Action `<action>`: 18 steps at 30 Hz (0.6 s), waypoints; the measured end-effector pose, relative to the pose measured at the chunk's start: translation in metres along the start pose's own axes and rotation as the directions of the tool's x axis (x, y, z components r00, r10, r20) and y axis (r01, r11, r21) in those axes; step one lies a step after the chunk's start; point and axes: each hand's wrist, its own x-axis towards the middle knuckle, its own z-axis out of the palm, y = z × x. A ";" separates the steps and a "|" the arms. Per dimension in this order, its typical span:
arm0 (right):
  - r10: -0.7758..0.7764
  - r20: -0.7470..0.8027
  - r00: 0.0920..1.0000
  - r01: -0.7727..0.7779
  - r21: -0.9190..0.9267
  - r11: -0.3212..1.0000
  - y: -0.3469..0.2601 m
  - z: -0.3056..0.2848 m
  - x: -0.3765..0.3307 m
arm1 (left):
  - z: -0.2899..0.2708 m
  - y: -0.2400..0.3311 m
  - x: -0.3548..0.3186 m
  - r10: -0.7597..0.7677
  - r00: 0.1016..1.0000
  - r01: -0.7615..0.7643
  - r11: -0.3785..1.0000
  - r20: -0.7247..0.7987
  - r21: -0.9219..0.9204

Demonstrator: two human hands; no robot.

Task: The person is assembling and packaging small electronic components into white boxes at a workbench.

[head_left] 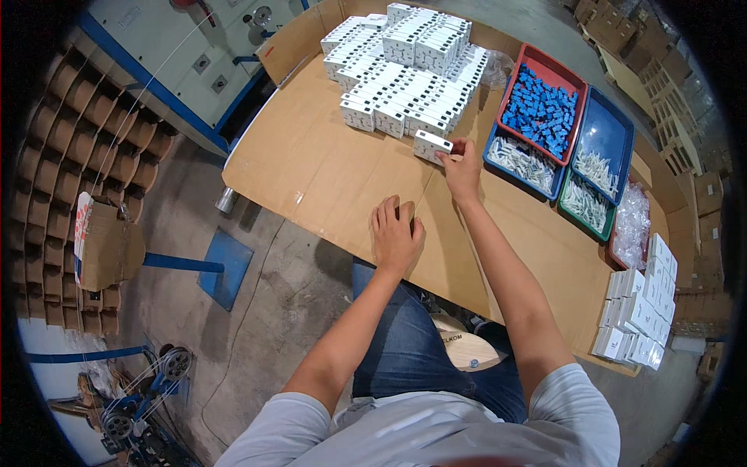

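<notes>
A small white box [430,146] with dark marks stands on the cardboard-covered table [334,175]. My right hand [463,166] grips its right end between thumb and fingers. Just beyond it rises a stack of matching white boxes [412,74], laid in rows with a second layer at the back. Nearer the table's front edge rests my left hand [397,233], fingers spread and slightly bent over the cardboard, holding nothing.
Right of my hand, a red tray [510,92] of blue plastic pieces sits over a blue tray [489,159] of white pieces. Another blue tray [615,109], a green tray [601,233] and clear plastic bags [630,226] lie farther right. White packs [638,311] pile at the near right corner.
</notes>
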 end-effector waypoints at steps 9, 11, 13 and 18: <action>-0.044 -0.130 0.991 0.043 -0.008 0.999 0.013 0.041 0.018 | 0.001 0.002 0.003 -0.015 1.000 0.015 1.000 0.000 0.001; -0.027 -0.147 0.989 0.030 0.019 0.999 0.011 0.047 0.016 | 0.000 0.002 0.003 -0.010 1.000 0.010 1.000 0.000 0.016; -0.044 -0.163 0.986 0.046 0.009 0.999 0.008 0.050 0.014 | -0.002 0.003 0.003 -0.018 1.000 0.017 0.999 0.002 0.034; 0.004 -0.153 0.988 -0.008 -0.026 1.000 0.007 0.052 0.012 | -0.006 0.003 0.004 -0.019 1.000 0.019 1.000 0.019 0.020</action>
